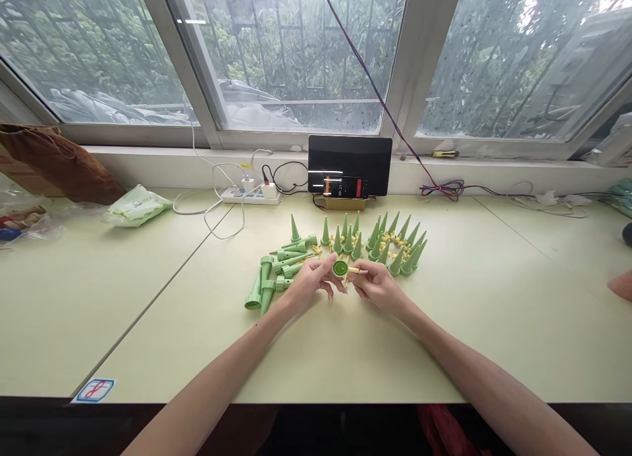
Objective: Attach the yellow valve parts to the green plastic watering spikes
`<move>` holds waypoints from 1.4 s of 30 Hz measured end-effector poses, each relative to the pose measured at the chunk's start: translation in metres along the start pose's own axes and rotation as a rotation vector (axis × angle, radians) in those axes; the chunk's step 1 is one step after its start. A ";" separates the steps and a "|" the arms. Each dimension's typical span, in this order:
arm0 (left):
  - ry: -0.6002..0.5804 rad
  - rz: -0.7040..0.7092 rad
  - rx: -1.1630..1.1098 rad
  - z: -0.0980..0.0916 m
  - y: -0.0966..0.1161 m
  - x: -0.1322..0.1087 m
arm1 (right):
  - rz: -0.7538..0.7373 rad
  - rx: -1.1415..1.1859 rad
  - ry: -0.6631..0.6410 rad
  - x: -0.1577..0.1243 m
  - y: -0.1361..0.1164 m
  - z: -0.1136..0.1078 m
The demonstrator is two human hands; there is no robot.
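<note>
Left hand: fingers clamped on a green cup, mouth turned toward the wearer, seemingly to keep its inside in sight. Right hand: fingers pinched together on a yellow stick, held side-on to the cup; contact with the rim unclear. Green spikes stand points-up on the worktop, probably steadier on broad bases; loose green pieces lie beside the left forearm, within reach. The cup sits between both hands, against the left thumb, just left of the right fingertips.
</note>
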State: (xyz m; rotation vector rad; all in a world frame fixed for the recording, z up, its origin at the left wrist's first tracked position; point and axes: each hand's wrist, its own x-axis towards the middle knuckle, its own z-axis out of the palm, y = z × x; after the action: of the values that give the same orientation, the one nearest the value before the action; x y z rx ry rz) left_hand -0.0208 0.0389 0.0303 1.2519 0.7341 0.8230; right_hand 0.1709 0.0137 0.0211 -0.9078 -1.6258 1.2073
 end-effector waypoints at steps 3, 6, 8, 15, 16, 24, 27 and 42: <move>-0.036 0.020 0.015 -0.002 0.002 0.000 | 0.007 0.017 -0.001 0.000 -0.001 0.000; -0.066 0.045 0.066 -0.004 0.005 -0.002 | 0.009 0.035 -0.010 0.000 -0.003 0.000; -0.082 0.051 0.098 -0.006 0.008 -0.003 | 0.005 0.034 -0.016 0.000 -0.003 0.000; -0.072 0.060 0.201 -0.008 0.015 -0.006 | -0.003 0.015 -0.008 0.001 -0.001 -0.001; -0.070 0.065 0.216 -0.008 0.016 -0.006 | 0.001 0.012 -0.005 0.001 -0.001 -0.002; -0.096 0.075 0.297 -0.011 0.018 -0.005 | 0.028 0.005 0.006 0.002 -0.001 -0.002; -0.125 0.095 0.287 -0.013 0.014 -0.004 | 0.033 0.014 0.010 0.002 0.000 -0.003; -0.080 0.130 0.338 -0.014 0.006 0.000 | 0.088 0.089 -0.003 0.003 0.001 -0.004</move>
State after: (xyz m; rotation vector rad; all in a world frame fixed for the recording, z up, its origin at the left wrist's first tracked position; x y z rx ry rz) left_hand -0.0332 0.0469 0.0338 1.6405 0.7535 0.7690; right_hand 0.1737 0.0176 0.0216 -0.9298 -1.5349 1.3314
